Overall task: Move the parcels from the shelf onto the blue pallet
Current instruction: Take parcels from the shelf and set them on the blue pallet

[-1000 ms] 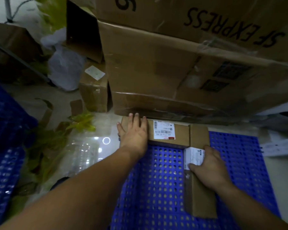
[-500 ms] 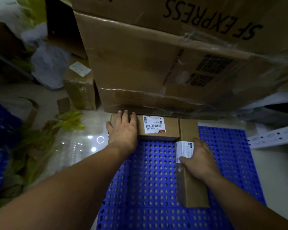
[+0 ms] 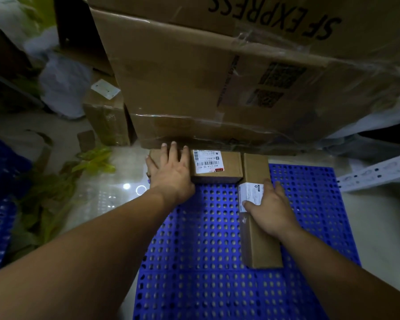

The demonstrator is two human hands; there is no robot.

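Parcels, two of them, lie on the blue pallet [image 3: 203, 255], which is on the floor [image 3: 379, 227]. The flat parcel [image 3: 226, 174] is at the far edge of the pallet, near its far left corner, with its long side against the bottom of a large carton [image 3: 183, 84]; a white barcode label is on its top. The long parcel [image 3: 261, 245] runs from the far edge toward the near edge, and its far end is just beside the right end of the flat parcel, so the two make a corner shape. The left hand [image 3: 169, 172] lies flat on the left end of the flat parcel, fingers straight and reaching to the large carton, thumb at the left side of the parcel. The right hand [image 3: 271, 211] rests on top of the long parcel with fingers almost straight, the thumb on the white label there; it holds nothing closed. A carton printed SF EXPRESS [image 3: 286, 17] is stacked on the large carton. On the floor to the left are a small carton [image 3: 104, 121], green plastic sheet [image 3: 95, 158] and a second blue pallet [image 3: 0, 204]. A white perforated rail [image 3: 379, 174] is beyond the right edge of the pallet.
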